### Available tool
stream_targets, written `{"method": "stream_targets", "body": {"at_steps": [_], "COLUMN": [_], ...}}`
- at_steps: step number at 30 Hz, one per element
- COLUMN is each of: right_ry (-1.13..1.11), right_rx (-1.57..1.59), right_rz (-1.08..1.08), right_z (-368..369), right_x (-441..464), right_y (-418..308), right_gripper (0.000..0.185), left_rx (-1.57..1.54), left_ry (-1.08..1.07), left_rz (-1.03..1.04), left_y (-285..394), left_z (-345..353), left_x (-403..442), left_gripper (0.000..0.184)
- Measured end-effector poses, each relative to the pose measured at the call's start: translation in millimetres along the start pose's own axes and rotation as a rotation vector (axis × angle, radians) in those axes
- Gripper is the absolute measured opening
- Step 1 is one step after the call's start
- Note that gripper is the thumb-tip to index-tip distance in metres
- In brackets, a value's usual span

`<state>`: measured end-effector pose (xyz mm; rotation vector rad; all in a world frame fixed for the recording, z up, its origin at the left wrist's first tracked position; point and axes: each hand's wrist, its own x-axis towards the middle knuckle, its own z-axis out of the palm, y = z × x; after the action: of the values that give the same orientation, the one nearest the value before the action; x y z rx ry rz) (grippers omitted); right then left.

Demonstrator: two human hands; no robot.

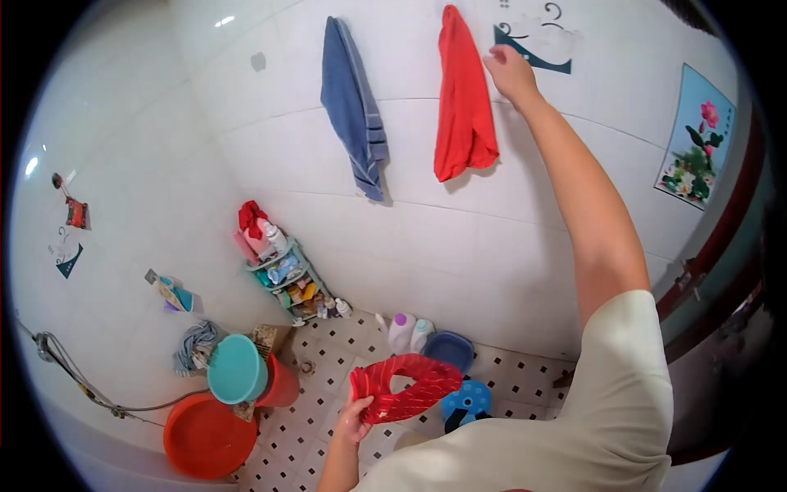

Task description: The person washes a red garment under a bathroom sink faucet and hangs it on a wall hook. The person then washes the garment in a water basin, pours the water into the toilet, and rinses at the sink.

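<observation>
My left hand (354, 421) is closed on a red patterned ring-shaped cloth item (406, 389), held low in front of my body above the tiled floor. High at the right, my right hand (510, 70) is raised near the wall, beside the upper part of a red cloth (464, 102) that hangs there. Its fingers are curled, and whether they hold anything is too small to tell. To the left of the red cloth a blue towel (352, 107) hangs on the same wall.
A shelf rack (288, 275) with bottles stands in the corner. Left are a teal basin (238, 369), a red bucket (281, 383) and an orange-red basin (209, 436). Jugs (402, 332), a dark blue basin (449, 351) and a blue stool (467, 400) are near the wall's foot.
</observation>
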<state>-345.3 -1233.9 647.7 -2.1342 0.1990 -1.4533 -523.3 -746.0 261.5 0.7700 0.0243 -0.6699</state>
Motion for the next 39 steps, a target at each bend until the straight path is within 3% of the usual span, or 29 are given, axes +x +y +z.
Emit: {"method": "stream_targets", "body": {"at_steps": [5, 8, 9, 12, 14, 16, 18, 19, 20, 21, 22, 23, 24, 25, 26, 27, 28, 29, 30, 31, 33, 34, 36, 39], "right_ry": [0.279, -0.047, -0.049, 0.330, 0.402, 0.108, -0.219, -0.504, -0.581, -0.792, -1.084, -1.484, -1.440, -1.459, -1.520, -1.569, -1.607, -1.572, -1.519, -1.442, -1.293, -1.202, -1.062, -0.946], "right_rx": [-0.097, -0.265, -0.323, 0.107, 0.194, 0.753, 0.830, 0.811, 0.758, 0.484, 0.130, -0.144, -0.511, -0.657, -0.480, -0.356, -0.231, -0.057, 0.115, 0.429, 0.306, 0.255, 0.327, 0.436], "right_rz": [0.077, 0.228, 0.148, 0.118, -0.017, 0.138, 0.145, 0.196, 0.130, 0.249, 0.026, -0.352, -0.203, -0.243, -0.124, 0.046, 0.221, 0.301, 0.383, 0.514, 0.647, 0.662, 0.742, 0.785], "right_z": [53.1, 56.8, 58.5, 54.9, 58.4, 54.1, 45.3, 38.5, 38.6, 35.9, 49.1, 76.2, 66.4, 64.5, 62.6, 62.4, 62.5, 65.4, 67.2, 65.5, 56.8, 48.5, 21.5, -14.5], "right_x": [55.9, 85.2, 96.3, 98.4, 124.7, 130.0, 110.6, 93.5, 60.7, 31.4, 8.6, -17.0, -69.8, -104.3, -128.7, -143.1, -154.0, -163.1, -171.8, -178.1, -174.7, -168.7, -151.3, -136.5], "right_y": [-16.6, -17.4, -13.0, -43.5, -52.6, -77.6, -108.0, -112.1, -121.2, -125.7, -103.4, -56.0, -90.6, -95.6, -79.3, -81.2, -82.0, -73.0, -63.9, -63.2, -58.7, -57.8, -53.2, -42.0], "right_gripper": [0.054, 0.050, 0.043, 0.034, 0.023, 0.022, 0.024, 0.025, 0.026, 0.025, 0.028, 0.032, 0.037, 0.047, 0.057, 0.060, 0.063, 0.062, 0.061, 0.052, 0.031, 0.025, 0.020, 0.015], "left_rx": [0.291, 0.332, 0.395, 0.432, 0.380, 0.394, 0.456, 0.668, 0.875, 1.076, 1.272, 1.434, 1.561, 1.673, 1.478, 1.576, 1.460, 1.419, 1.282, 1.305, 1.215, 1.186, 1.414, 2.035], "left_ry": [0.089, 0.042, 0.049, -0.049, -0.111, -0.187, -0.276, -0.303, -0.334, -0.369, -0.403, -0.622, -0.822, -0.898, -0.981, -0.928, -0.896, -0.918, -0.827, -0.928, -1.003, -0.965, -0.952, -0.913], "left_rz": [-0.104, -0.152, -0.177, -0.249, -0.266, -0.261, -0.246, -0.322, -0.396, -0.464, -0.524, -0.206, 0.134, 0.309, 0.503, 0.151, 0.195, 0.236, 0.143, 0.236, 0.311, 0.451, 0.499, 0.393], "left_y": [8.9, 14.0, 21.7, 44.0, 50.5, 64.1, 73.7, 85.3, 104.9, 125.0, 138.5, 139.1, 138.4, 153.1, 163.9, 181.5, 201.6, 208.7, 223.9, 227.1, 235.2, 234.1, 248.4, 261.0], "left_z": [11.1, -5.9, -5.9, -14.5, -29.3, -35.8, -36.3, -29.7, -9.7, 13.7, 30.1, 24.7, 20.4, 46.1, 73.2, 115.3, 157.4, 183.4, 215.6, 230.5, 259.5, 265.2, 279.5, 300.7], "left_x": [10.3, 30.9, 36.1, 58.4, 78.2, 101.3, 119.1, 123.8, 132.3, 143.4, 154.1, 178.9, 202.4, 215.4, 229.6, 237.4, 228.2, 236.2, 226.6, 242.9, 249.2, 257.0, 258.3, 269.6], "left_gripper": [0.069, 0.067, 0.068, 0.070, 0.072, 0.073, 0.073, 0.069, 0.065, 0.061, 0.058, 0.052, 0.046, 0.039, 0.035, 0.033, 0.043, 0.043, 0.039, 0.033, 0.026, 0.024, 0.019, 0.014]}}
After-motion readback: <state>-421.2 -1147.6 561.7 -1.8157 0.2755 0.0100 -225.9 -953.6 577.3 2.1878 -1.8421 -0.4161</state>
